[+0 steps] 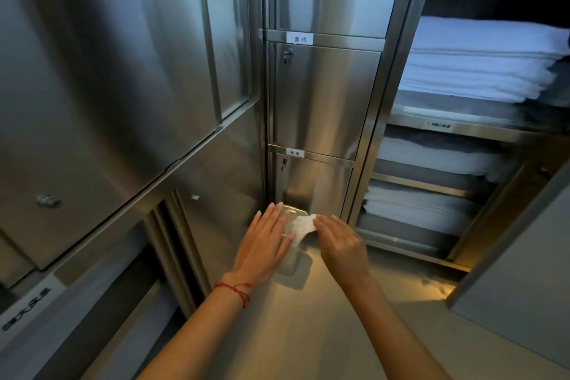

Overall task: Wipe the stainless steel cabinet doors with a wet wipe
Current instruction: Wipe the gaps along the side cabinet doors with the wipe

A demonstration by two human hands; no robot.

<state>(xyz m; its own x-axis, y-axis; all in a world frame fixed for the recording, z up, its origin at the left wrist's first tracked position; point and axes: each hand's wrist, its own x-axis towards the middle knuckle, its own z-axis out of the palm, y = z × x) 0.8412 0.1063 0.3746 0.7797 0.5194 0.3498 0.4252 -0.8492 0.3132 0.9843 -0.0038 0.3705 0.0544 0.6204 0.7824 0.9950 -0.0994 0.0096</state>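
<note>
We press our left hand [265, 241] flat, fingers spread, on the wipe pack [291, 219] while our right hand [340, 242] pinches the wet wipe [303, 227] just below the lowest cabinet door [317, 182].

White wet wipe [301, 228], crumpled, at foot of lowest stainless steel cabinet door [314, 185], brushed, closed, keyed.

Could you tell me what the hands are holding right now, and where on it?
The right hand pinches the wet wipe at its right edge; the left hand lies flat.
</note>
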